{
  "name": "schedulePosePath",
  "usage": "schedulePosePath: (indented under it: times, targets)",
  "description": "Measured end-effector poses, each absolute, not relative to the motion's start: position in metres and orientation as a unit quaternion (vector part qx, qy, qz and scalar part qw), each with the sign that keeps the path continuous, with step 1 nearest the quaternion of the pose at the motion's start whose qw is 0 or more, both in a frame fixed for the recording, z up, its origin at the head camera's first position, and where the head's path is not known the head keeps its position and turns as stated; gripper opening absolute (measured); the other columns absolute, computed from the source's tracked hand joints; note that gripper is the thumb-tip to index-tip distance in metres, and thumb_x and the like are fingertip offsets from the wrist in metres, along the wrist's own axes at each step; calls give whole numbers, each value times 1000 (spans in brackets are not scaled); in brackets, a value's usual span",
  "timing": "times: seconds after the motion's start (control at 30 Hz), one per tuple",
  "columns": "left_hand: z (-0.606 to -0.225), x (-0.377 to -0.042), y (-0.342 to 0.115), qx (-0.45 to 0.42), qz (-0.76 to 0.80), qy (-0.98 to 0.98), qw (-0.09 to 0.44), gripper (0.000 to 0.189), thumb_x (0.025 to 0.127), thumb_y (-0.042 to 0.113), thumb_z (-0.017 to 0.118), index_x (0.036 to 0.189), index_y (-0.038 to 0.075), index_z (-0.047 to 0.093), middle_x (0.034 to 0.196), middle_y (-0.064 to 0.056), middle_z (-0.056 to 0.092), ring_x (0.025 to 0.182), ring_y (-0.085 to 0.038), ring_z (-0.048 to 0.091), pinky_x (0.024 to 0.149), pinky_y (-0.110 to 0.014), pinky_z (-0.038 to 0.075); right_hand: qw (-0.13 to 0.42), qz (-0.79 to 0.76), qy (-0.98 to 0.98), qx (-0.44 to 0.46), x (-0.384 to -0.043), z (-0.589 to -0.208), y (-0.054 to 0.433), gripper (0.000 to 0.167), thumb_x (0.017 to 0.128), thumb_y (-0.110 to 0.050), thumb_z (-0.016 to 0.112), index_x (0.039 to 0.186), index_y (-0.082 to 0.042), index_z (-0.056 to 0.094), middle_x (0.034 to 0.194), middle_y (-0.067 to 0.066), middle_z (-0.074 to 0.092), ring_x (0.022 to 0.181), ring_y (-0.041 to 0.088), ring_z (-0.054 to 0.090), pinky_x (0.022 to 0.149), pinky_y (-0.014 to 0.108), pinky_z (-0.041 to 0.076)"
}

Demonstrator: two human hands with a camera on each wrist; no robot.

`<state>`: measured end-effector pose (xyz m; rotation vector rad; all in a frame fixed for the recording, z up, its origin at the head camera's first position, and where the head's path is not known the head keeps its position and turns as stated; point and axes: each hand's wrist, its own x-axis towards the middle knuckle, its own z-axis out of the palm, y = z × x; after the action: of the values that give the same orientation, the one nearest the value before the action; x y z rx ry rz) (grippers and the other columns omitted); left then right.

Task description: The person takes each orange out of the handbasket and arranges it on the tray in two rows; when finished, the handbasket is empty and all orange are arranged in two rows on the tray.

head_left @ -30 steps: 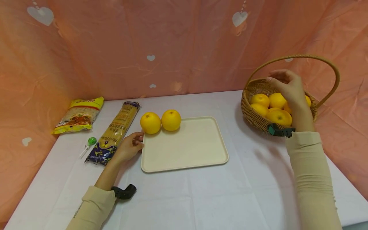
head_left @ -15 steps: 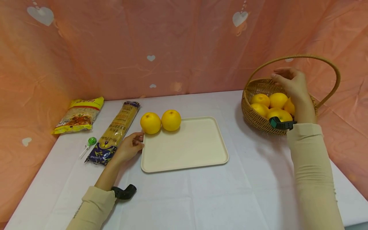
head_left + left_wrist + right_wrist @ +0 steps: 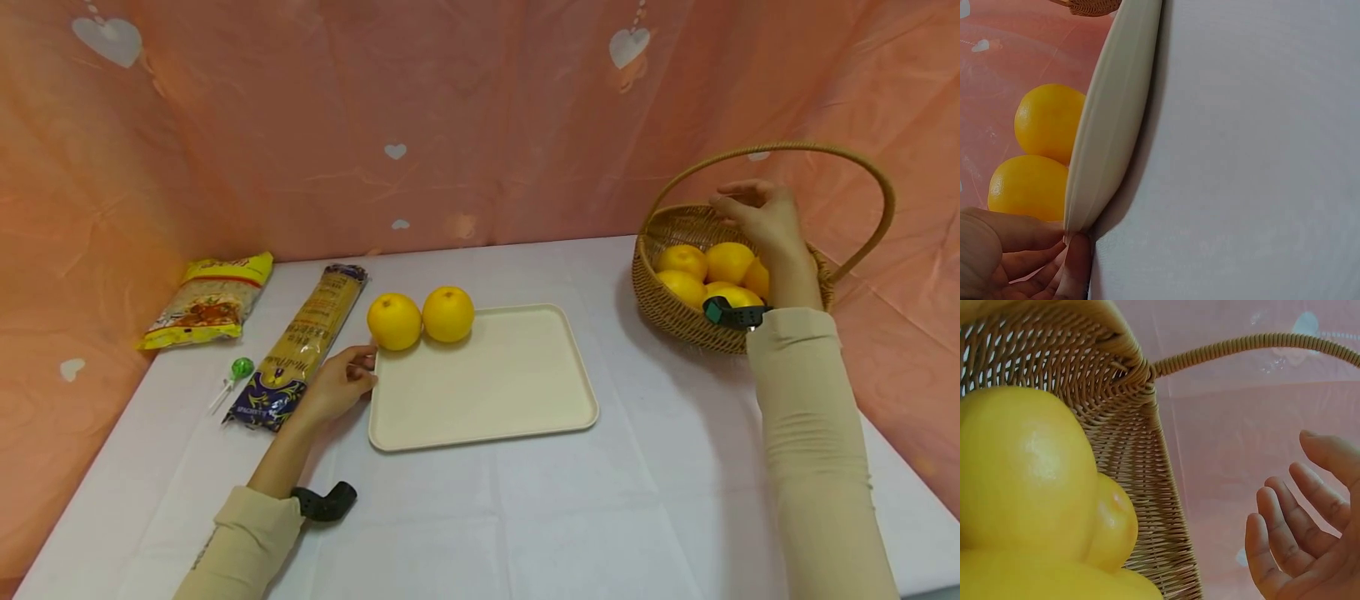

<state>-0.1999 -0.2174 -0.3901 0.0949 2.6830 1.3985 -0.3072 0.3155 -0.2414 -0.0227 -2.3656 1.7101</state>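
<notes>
My left hand [image 3: 341, 385] pinches the tray [image 3: 487, 383] at its left edge, near two yellow fruits [image 3: 393, 322]. My right hand [image 3: 768, 218], thumb and fingers apart, hangs above the wicker basket [image 3: 662, 310].

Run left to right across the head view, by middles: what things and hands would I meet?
Yellow bag, green lollipop, spaghetti pack, left hand, left yellow fruit, right yellow fruit, tray, basket. The right hand overlaps the basket, so it's unplaced.

Right hand [image 3: 1319, 553]: there, fingers [image 3: 1277, 531] loosely bent, apart from the basket [image 3: 1157, 506]!
Fruit [image 3: 1029, 469]: yellow, piled inside.
Handle [image 3: 1241, 345]: wound, arching above the fingers.
Backdrop [image 3: 1210, 456]: pink cloth with pale patterns.
</notes>
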Motion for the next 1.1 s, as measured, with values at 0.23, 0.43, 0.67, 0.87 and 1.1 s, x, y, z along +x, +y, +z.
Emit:
schedulePosePath:
  times: [0.23,0.43,0.67,0.87,1.1]
  targets:
    - [-391,-200,-219,42,457,887,47,46,88,-1,55,132,-9,42,111,-24,53,90,-25,53,68,-20,48,94,554,-826,-36,-312,-247,322,27,86,-30,64,111,-18,61,90,-17,55,77,-2,54,63,8,46]
    - [-393,-198,-219,39,460,886,54,46,88,0,55,132,-9,42,111,-24,52,90,-25,53,68,-20,48,89,543,-833,-56,-316,-253,326,33,86,-32,64,114,-16,59,92,-16,53,75,-3,54,63,7,46]
    - [-393,-199,-217,34,461,885,55,46,89,0,55,132,-7,42,111,-23,52,90,-24,52,69,-22,48,99,518,-848,-51,-319,-260,326,41,86,-32,64,117,-6,58,83,-20,54,73,-3,53,62,8,46]
    - [-395,-199,-216,30,464,883,59,46,89,0,55,132,-6,43,110,-21,52,89,-23,51,68,-22,49,80,458,-884,-46,-320,-271,329,51,87,-37,61,123,-1,54,94,-15,48,77,0,48,62,10,46]
    - [-393,-200,-216,40,462,884,56,46,89,0,55,133,-8,41,113,-24,52,90,-24,52,68,-22,49,8,362,-932,-4,-320,-274,329,67,90,-42,56,135,5,39,123,24,47,107,36,47,90,40,45]
